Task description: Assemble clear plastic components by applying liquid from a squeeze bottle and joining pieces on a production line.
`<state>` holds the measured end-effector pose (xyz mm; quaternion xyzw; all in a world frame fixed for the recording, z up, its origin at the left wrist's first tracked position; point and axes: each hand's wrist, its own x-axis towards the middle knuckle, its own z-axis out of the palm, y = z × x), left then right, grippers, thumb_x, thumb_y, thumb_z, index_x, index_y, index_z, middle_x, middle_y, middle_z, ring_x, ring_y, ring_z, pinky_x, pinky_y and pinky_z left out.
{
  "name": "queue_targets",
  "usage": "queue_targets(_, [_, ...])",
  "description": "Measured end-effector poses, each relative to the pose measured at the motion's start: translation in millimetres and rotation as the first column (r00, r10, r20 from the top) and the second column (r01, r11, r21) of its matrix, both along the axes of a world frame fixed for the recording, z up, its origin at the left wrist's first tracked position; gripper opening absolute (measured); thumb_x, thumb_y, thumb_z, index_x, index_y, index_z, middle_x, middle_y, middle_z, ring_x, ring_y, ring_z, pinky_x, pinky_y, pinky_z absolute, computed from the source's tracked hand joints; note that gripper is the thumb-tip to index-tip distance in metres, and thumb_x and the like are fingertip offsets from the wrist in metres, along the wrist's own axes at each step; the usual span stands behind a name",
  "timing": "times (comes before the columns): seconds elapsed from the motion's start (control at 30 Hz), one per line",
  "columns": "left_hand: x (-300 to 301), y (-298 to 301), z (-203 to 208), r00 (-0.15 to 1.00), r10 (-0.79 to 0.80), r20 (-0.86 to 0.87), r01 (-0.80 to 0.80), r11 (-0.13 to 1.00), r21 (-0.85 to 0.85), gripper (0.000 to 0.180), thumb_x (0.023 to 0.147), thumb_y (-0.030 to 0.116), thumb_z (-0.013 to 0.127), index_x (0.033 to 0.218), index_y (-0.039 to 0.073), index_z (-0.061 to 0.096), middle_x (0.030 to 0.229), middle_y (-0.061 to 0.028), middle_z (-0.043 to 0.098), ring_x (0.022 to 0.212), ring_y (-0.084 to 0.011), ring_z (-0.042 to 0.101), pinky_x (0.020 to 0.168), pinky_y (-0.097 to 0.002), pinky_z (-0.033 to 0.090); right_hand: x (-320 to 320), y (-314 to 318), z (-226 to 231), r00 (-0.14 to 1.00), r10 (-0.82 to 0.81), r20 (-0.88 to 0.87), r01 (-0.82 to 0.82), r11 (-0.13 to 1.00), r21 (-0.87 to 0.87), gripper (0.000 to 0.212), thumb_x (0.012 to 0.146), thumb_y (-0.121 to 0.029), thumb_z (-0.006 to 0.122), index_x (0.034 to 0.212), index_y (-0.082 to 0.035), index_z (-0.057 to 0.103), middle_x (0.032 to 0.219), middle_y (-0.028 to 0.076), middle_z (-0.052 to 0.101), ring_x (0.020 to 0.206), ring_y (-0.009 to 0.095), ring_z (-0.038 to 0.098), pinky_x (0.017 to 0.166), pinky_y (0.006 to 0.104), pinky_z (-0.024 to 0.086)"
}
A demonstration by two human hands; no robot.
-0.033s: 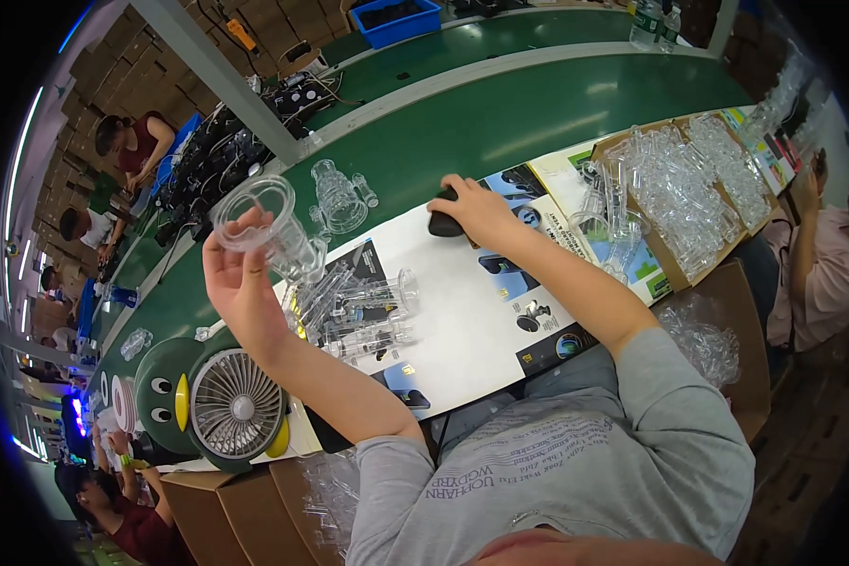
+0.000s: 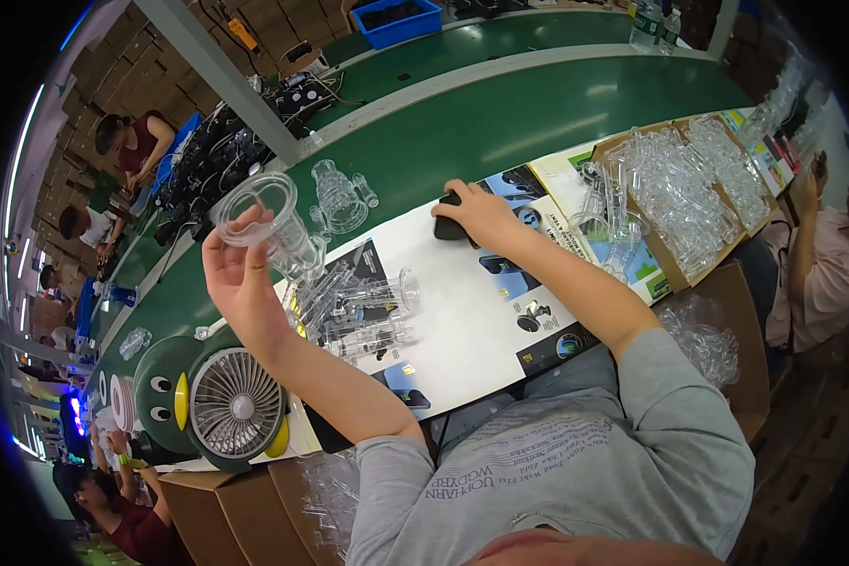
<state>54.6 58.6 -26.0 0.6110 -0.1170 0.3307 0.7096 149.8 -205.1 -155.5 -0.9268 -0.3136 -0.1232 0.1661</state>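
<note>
My left hand (image 2: 245,283) is raised at the left, its fingers closed round a clear plastic part (image 2: 297,247) with a wide round rim and a narrower stepped body. Below it, several clear tubular plastic parts (image 2: 368,307) lie on the printed white sheet (image 2: 453,330). My right hand (image 2: 486,215) grips a small black block-shaped thing (image 2: 449,223) at the sheet's far edge; its kind I cannot make out. Another clear flanged part (image 2: 338,196) rests on the green table beyond my left hand.
An open cardboard box (image 2: 674,193) heaped with clear parts stands to the right. A green fan (image 2: 241,407) with a bird face is at the left. Cardboard boxes (image 2: 226,514) flank me below. Co-workers sit left and right; a blue bin (image 2: 396,24) stands far back.
My right hand has shifted slightly to the right and away from me, the black thing moving with it. My left hand and the clear part have barely moved.
</note>
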Motion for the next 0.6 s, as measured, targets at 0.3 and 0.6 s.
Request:
queue_targets(0.3, [1,-13,2,1.0,0.005,-0.008,-0.005,0.999,0.043,0.029,0.075,-0.004,0.065,0.096,0.003,0.046,0.105,-0.0181,0.06,0.095,-0.02,0.06,0.08,-0.03,0.049,-32,25,73,0.922,0.273,-0.273,-0.135,0.89,0.435,0.06,0.071,-0.005,0.067,0.125,-0.018,0.046,0.126,0.01,0.041,0.112,0.026,0.048,0.093,0.0357,0.042])
queue_targets(0.6, [17,-31,-5,0.999,-0.024,-0.046,0.032,0.985,0.167,0.033,0.074,0.005,0.07,0.098,0.004,0.047,0.107,-0.0144,0.057,0.099,-0.018,0.055,0.085,-0.0308,0.043,-26,116,82,0.755,0.636,-0.156,-0.211,0.462,0.861,0.054,0.074,-0.03,0.072,0.115,0.0,0.053,0.107,0.011,0.06,0.098,0.017,0.057,0.087,0.0295,0.043])
